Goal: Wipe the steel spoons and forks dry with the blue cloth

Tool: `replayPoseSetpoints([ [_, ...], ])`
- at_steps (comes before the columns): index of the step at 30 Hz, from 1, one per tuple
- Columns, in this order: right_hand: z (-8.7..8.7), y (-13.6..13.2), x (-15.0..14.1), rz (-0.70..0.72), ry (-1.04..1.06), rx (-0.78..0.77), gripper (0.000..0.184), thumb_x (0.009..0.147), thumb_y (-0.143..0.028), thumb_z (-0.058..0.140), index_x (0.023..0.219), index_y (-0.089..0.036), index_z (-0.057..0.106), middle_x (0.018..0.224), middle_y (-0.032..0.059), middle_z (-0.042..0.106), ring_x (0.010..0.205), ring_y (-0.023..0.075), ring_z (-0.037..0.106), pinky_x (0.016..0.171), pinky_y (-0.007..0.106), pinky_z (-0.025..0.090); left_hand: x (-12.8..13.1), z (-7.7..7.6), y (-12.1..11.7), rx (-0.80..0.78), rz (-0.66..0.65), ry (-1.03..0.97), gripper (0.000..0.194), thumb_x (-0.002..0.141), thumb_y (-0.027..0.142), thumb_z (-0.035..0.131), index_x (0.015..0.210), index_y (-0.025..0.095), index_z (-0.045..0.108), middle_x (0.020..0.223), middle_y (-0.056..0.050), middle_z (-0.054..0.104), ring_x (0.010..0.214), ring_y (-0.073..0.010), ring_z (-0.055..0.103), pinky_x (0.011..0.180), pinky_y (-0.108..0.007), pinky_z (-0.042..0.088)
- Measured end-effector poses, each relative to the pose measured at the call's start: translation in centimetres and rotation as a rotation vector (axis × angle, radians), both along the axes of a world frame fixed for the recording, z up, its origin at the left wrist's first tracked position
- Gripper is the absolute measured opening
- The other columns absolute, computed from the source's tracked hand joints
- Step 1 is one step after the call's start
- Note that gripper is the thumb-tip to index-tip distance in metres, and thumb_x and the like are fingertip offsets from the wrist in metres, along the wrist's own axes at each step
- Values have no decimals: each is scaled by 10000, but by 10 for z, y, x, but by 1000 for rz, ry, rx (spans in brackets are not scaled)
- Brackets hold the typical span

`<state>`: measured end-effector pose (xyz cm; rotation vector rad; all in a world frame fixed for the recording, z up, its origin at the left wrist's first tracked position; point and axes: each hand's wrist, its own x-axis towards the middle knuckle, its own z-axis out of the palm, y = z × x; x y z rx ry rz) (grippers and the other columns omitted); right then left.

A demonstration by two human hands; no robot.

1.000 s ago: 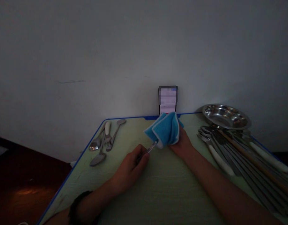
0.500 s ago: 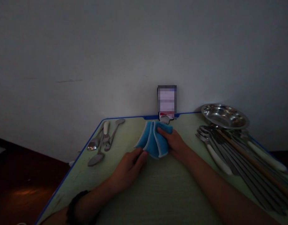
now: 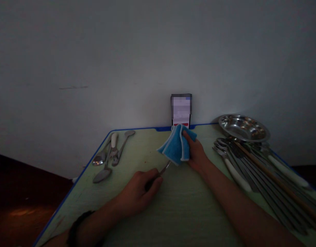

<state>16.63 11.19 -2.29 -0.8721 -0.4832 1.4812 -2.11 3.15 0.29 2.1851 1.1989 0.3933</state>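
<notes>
My left hand (image 3: 145, 187) is closed around the handle of a metal spoon (image 3: 166, 167). Only a short stretch of its shaft shows between my fingers and the cloth; the head is now hidden. In my right hand (image 3: 195, 151) is a blue cloth (image 3: 176, 145) with white edging, folded over the spoon's far end and pinched with the thumb on top. Both hands are above the middle of the pale green table (image 3: 189, 206).
Several spoons and a white-handled fork (image 3: 114, 142) lie at the table's left. On the right are a heap of cutlery (image 3: 261, 181), including a wooden chopstick (image 3: 271, 175), and a steel bowl (image 3: 243, 128). A phone (image 3: 181, 109) leans against the wall (image 3: 122, 61).
The cloth has moved up and slightly right along the spoon, covering its head and baring part of the shaft. My left hand sits slightly lower.
</notes>
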Motion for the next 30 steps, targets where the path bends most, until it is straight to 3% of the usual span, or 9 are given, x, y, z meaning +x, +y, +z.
replayPoseSetpoints([
  [12,-3,1,0,87,-93,-21,343,602,-343,740,884,-179,633,810,38,709,697,191,660,692,364,544,-2,-2,3,-87,101,-90,299,898,359,346,674,184,437,572,49,421,525,-108,441,508,-223,332],
  [21,-4,3,-1,20,-8,-59,309,698,-466,633,870,-210,620,811,16,702,760,197,657,703,353,541,-4,-2,5,-109,162,-188,372,875,402,343,576,189,406,477,59,380,438,-94,393,446,-218,291],
  [26,-6,0,-3,106,-182,60,403,629,-431,702,938,-189,609,880,46,700,777,195,654,741,354,522,-3,-4,7,-80,178,-131,367,877,391,363,584,181,429,491,55,386,455,-95,399,460,-217,292],
  [30,-12,-2,-4,54,-406,157,493,583,-409,731,1007,-208,579,959,44,682,847,191,635,794,358,492,-1,-3,7,-53,128,-53,330,872,379,399,633,170,490,513,51,419,475,-101,406,484,-223,298],
])
